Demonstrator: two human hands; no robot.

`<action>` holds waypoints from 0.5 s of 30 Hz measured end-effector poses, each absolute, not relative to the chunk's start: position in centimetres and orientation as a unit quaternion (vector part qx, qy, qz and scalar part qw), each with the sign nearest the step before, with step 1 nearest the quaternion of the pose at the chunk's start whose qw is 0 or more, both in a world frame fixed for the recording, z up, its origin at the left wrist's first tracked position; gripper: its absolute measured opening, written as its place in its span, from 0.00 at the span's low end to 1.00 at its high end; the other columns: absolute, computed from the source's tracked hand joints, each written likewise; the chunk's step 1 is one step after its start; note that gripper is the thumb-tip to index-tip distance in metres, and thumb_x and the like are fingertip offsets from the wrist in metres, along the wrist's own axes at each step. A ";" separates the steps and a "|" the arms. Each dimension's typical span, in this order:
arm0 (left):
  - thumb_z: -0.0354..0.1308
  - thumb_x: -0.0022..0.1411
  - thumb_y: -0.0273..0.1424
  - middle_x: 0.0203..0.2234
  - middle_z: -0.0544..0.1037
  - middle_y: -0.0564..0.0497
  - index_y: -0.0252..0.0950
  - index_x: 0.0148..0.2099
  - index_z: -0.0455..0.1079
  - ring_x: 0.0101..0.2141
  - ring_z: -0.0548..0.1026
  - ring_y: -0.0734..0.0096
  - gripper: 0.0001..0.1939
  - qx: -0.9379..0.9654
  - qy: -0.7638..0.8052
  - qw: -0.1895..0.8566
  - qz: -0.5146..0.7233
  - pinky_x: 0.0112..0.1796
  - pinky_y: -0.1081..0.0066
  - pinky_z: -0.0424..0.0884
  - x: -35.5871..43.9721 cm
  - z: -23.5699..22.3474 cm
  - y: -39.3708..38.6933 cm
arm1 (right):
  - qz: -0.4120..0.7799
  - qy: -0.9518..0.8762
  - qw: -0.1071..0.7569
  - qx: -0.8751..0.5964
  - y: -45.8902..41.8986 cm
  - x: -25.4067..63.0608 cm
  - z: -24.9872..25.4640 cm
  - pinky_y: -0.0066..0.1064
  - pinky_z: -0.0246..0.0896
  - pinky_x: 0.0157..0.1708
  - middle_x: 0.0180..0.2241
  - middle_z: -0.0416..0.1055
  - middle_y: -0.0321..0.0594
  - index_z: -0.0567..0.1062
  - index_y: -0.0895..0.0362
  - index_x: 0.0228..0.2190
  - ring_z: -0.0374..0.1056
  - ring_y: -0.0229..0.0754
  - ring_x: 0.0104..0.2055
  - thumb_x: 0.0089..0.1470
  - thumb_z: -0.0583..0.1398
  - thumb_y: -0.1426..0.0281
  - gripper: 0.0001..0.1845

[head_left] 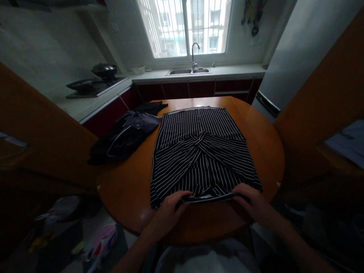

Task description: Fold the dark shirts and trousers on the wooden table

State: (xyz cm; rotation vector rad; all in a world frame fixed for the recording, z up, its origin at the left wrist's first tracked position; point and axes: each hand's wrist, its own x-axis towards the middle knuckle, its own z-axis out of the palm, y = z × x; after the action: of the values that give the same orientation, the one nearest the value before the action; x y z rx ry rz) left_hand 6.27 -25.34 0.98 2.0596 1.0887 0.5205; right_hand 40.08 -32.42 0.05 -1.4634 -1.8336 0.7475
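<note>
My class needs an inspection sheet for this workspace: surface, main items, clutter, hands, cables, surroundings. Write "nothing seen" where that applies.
Surface: orange-brown table, rounded edge, shiny patches.
Main items: striped garment, spread out, crossed panels at its middle.
Clutter: dark clothing heaped at the table's left; pink item on the floor, unclear.
Hands: left and right fingers pinch the garment's near edge, apart.
Cables: nothing seen on the table.
Surroundings: sink below window; stove at left.
</note>
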 end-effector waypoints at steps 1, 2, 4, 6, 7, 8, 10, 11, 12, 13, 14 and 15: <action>0.55 0.68 0.30 0.48 0.82 0.49 0.41 0.55 0.74 0.49 0.79 0.62 0.15 0.795 0.434 0.368 0.208 0.53 0.60 0.75 6.4 1.1 -25.2 | 0.289 -0.690 0.335 -0.573 -32.2 40.1 0.0 0.38 0.73 0.46 0.40 0.79 0.41 0.79 0.51 0.41 0.75 0.46 0.43 0.65 0.57 0.63 0.11; 0.56 0.68 0.32 0.47 0.82 0.49 0.40 0.54 0.74 0.48 0.79 0.62 0.15 0.788 0.445 0.368 0.212 0.52 0.60 0.75 6.5 1.2 -25.0 | 0.291 -0.678 0.337 -0.585 -31.9 40.0 -0.1 0.38 0.73 0.45 0.39 0.79 0.40 0.79 0.51 0.40 0.75 0.46 0.42 0.65 0.57 0.63 0.11; 0.57 0.67 0.33 0.45 0.83 0.49 0.40 0.54 0.74 0.46 0.80 0.62 0.15 0.775 0.464 0.371 0.217 0.50 0.61 0.76 6.8 1.4 -24.6 | 0.296 -0.657 0.342 -0.603 -31.3 39.9 -0.2 0.38 0.73 0.45 0.39 0.80 0.39 0.79 0.51 0.41 0.75 0.46 0.41 0.64 0.58 0.62 0.12; 0.57 0.66 0.34 0.43 0.83 0.49 0.39 0.54 0.74 0.43 0.81 0.62 0.15 0.763 0.477 0.376 0.221 0.46 0.63 0.77 7.0 1.4 -24.1 | 0.300 -0.639 0.352 -0.615 -30.7 39.8 -0.3 0.39 0.72 0.45 0.39 0.80 0.39 0.80 0.51 0.41 0.76 0.47 0.42 0.64 0.57 0.60 0.13; 0.57 0.66 0.35 0.42 0.83 0.49 0.39 0.54 0.74 0.41 0.81 0.62 0.16 0.757 0.484 0.376 0.225 0.44 0.64 0.77 7.1 1.4 -23.9 | 0.301 -0.630 0.358 -0.620 -30.4 39.7 -0.4 0.39 0.72 0.45 0.40 0.80 0.40 0.80 0.51 0.41 0.76 0.48 0.42 0.65 0.57 0.60 0.13; 0.57 0.66 0.36 0.41 0.83 0.49 0.39 0.54 0.74 0.40 0.81 0.62 0.16 0.752 0.494 0.372 0.228 0.42 0.65 0.77 7.2 1.3 -23.6 | 0.302 -0.622 0.364 -0.624 -30.0 39.6 -0.4 0.39 0.72 0.46 0.40 0.80 0.40 0.80 0.51 0.42 0.76 0.48 0.43 0.65 0.57 0.60 0.14; 0.57 0.66 0.38 0.36 0.82 0.50 0.38 0.55 0.74 0.35 0.80 0.63 0.18 0.747 0.517 0.352 0.226 0.37 0.67 0.76 7.4 1.0 -23.2 | 0.296 -0.608 0.376 -0.633 -29.4 39.4 -0.6 0.40 0.72 0.46 0.42 0.80 0.41 0.79 0.52 0.43 0.76 0.49 0.45 0.64 0.57 0.59 0.14; 0.57 0.66 0.39 0.33 0.81 0.51 0.38 0.55 0.73 0.32 0.79 0.64 0.19 0.746 0.528 0.339 0.222 0.35 0.68 0.75 7.5 0.9 -23.0 | 0.290 -0.602 0.379 -0.639 -29.2 39.3 -0.7 0.40 0.72 0.45 0.42 0.80 0.42 0.79 0.52 0.43 0.76 0.49 0.45 0.64 0.57 0.59 0.14; 0.57 0.66 0.40 0.29 0.79 0.52 0.37 0.56 0.73 0.29 0.77 0.65 0.20 0.746 0.537 0.326 0.218 0.32 0.68 0.73 7.5 0.7 -22.9 | 0.283 -0.597 0.380 -0.648 -28.9 39.1 -0.8 0.39 0.72 0.44 0.42 0.80 0.42 0.79 0.52 0.44 0.76 0.49 0.44 0.64 0.58 0.59 0.15; 0.56 0.66 0.40 0.26 0.77 0.54 0.37 0.56 0.73 0.27 0.76 0.66 0.20 0.747 0.544 0.315 0.215 0.31 0.69 0.72 7.6 0.6 -22.8 | 0.273 -0.591 0.378 -0.659 -28.7 39.0 -0.9 0.39 0.72 0.42 0.41 0.80 0.42 0.79 0.52 0.45 0.76 0.49 0.42 0.64 0.58 0.58 0.15; 0.56 0.66 0.40 0.24 0.75 0.55 0.37 0.56 0.72 0.25 0.75 0.67 0.20 0.748 0.548 0.307 0.214 0.30 0.70 0.71 7.7 0.5 -22.7 | 0.259 -0.586 0.374 -0.670 -28.5 38.9 -1.0 0.39 0.72 0.40 0.39 0.80 0.42 0.78 0.52 0.45 0.77 0.49 0.40 0.64 0.58 0.58 0.16; 0.56 0.67 0.40 0.23 0.74 0.56 0.37 0.56 0.72 0.24 0.74 0.67 0.20 0.749 0.550 0.301 0.215 0.29 0.70 0.70 7.7 0.4 -22.6 | 0.243 -0.583 0.370 -0.681 -28.3 38.7 -1.0 0.39 0.72 0.39 0.38 0.80 0.42 0.78 0.53 0.46 0.77 0.49 0.38 0.63 0.58 0.57 0.16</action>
State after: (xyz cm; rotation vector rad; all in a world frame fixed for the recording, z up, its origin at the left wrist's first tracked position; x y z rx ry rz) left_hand 7.73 -22.62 0.42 1.9879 1.4588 0.5693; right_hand 38.71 -28.30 -1.04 -1.7469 -1.4958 0.6235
